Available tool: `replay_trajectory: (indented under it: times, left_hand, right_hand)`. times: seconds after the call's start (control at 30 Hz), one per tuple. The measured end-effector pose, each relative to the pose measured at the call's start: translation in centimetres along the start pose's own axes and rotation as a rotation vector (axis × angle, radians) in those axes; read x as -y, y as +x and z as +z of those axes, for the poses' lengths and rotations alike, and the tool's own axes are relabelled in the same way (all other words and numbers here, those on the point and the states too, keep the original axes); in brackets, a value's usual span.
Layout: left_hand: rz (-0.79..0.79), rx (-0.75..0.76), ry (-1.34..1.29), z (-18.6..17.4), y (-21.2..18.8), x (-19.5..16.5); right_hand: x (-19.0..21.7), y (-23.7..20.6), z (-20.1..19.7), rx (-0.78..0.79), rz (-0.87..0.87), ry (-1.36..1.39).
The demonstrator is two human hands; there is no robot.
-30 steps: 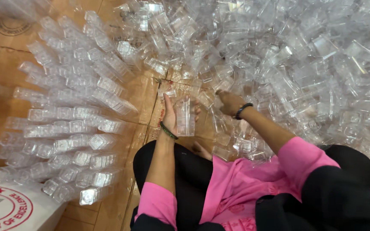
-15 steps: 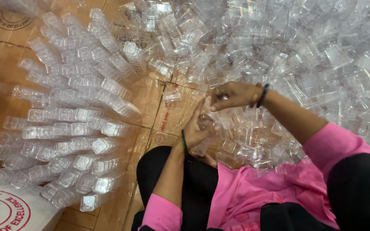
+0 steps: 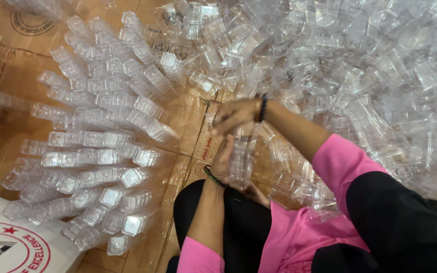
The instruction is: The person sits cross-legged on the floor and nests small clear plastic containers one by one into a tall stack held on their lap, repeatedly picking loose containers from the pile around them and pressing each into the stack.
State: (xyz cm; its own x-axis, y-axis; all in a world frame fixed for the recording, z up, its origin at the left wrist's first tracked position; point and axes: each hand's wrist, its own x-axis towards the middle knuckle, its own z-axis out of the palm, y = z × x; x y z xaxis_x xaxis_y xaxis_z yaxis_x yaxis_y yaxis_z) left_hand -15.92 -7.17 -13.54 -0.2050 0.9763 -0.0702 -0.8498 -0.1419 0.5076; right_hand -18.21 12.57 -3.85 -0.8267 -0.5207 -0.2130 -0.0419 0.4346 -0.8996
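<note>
A short stack of clear plastic cups (image 3: pixel 242 162) stands upright between the two hands, just above the person's lap. The cups are square-sided, see-through and glossy, nested one inside another. The left hand (image 3: pixel 223 159) is wrapped around the stack's side and grips it. The right hand (image 3: pixel 236 114) sits on top of the stack, fingers curled down over its upper end. To the left, long nested rows of cups (image 3: pixel 102 151) lie side by side on brown cardboard (image 3: pixel 193 126). To the right and above spreads a loose heap of cups (image 3: pixel 360 65).
</note>
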Motion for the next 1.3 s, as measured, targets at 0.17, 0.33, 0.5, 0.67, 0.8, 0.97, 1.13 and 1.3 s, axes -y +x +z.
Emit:
replay_trajectory:
  times: [0.17, 0.33, 0.5, 0.67, 0.8, 0.97, 1.13, 1.3]
  left_hand:
    - [0.069, -0.135, -0.047, -0.1, 0.8, -0.4]
    - [0.225, -0.267, -0.239, 0.1, 1.1, -2.4]
    - [0.127, -0.224, -0.253, 0.1, 0.8, -2.5]
    - [-0.079, -0.122, 0.251, 1.3, 0.9, 0.0]
    - [-0.014, 0.067, 0.715, 4.8, 1.2, 2.7]
    - [0.026, 0.025, 0.499, 10.4, 0.0, 5.5]
    - [0.156, 0.032, -0.016, 13.3, -0.6, 6.1]
    - [0.252, 0.080, -0.100, 17.2, -0.8, 7.8]
  right_hand:
    - [-3.1, 4.7, 1.2, -0.577, 0.095, 0.330]
    - [-6.9, 4.7, 2.1, -0.734, 0.148, -0.504]
    - [-8.2, -0.5, 6.2, -1.000, 0.062, -0.388]
    - [-4.4, -13.7, 3.2, -0.792, 0.170, 0.309]
    - [-1.1, -18.3, 5.8, -0.371, 0.236, -0.021]
    - [0.1, -18.5, 12.4, -0.940, -0.038, 0.619]
    - [2.5, -21.3, 20.2, -1.115, -0.338, 1.006]
    - [6.7, -22.8, 29.0, -1.110, -0.161, 0.893]
